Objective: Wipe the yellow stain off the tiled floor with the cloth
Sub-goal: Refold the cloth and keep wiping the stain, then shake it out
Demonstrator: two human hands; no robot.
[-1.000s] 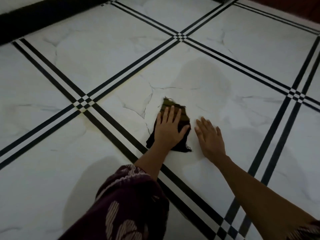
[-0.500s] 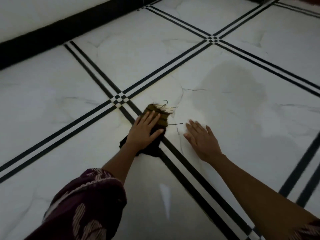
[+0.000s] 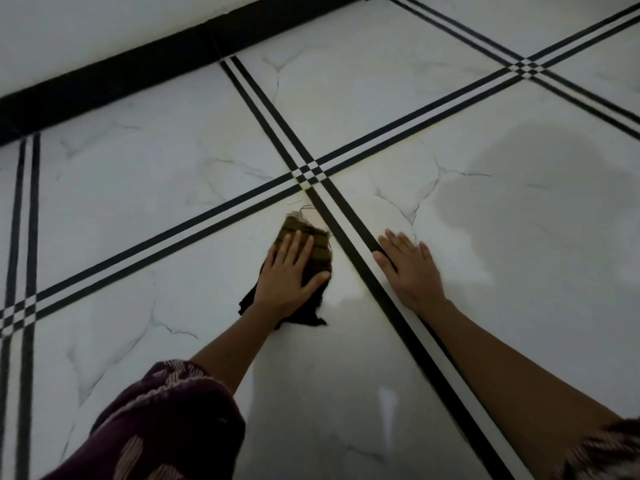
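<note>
A dark cloth [image 3: 320, 249] with an olive striped end lies flat on the white marble tile floor [image 3: 173, 258]. My left hand [image 3: 289, 275] presses down on it with fingers spread, just left of a black double stripe. My right hand [image 3: 410, 268] rests flat on the floor to the right, fingers apart across that stripe, holding nothing. A faint yellowish tint [image 3: 313, 218] shows on the tile just beyond the cloth's frayed tip. Most of the cloth's middle is hidden under my left hand.
Black double stripes cross at a checkered junction [image 3: 308, 173] just beyond the cloth. A black skirting band [image 3: 138, 69] runs along the wall at the far left. A dull damp-looking patch [image 3: 540, 202] spreads over the tile to the right.
My left hand has slid the cloth leftward across the black stripe onto the neighbouring tile. My right hand followed and now lies over the stripe. The view has shifted left toward the wall.
</note>
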